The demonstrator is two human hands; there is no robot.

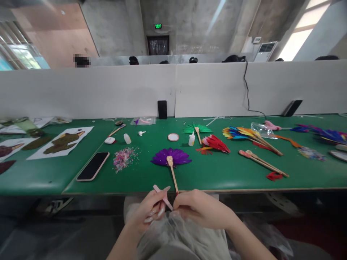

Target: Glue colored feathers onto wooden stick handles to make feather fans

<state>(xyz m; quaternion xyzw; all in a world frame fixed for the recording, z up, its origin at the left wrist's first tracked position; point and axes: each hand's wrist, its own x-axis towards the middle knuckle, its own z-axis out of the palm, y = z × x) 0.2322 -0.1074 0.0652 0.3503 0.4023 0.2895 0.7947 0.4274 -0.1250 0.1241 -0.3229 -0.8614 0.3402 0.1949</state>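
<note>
My left hand is closed on pink tweezers, whose tip points toward my other hand. Beside it, over my lap, my right hand has its fingers pinched together near the tweezers' tip; what they hold is hidden or too small to name. Just beyond both hands, a purple feather fan lies on the green table, its wooden handle reaching the front edge close to my right fingers. Colourful sequins are heaped to the left of the fan.
A phone lies on the left. Small bottles and a round white-rimmed dish stand behind the fan. Green, red and multicoloured fans lie to the right. A white partition borders the table's back.
</note>
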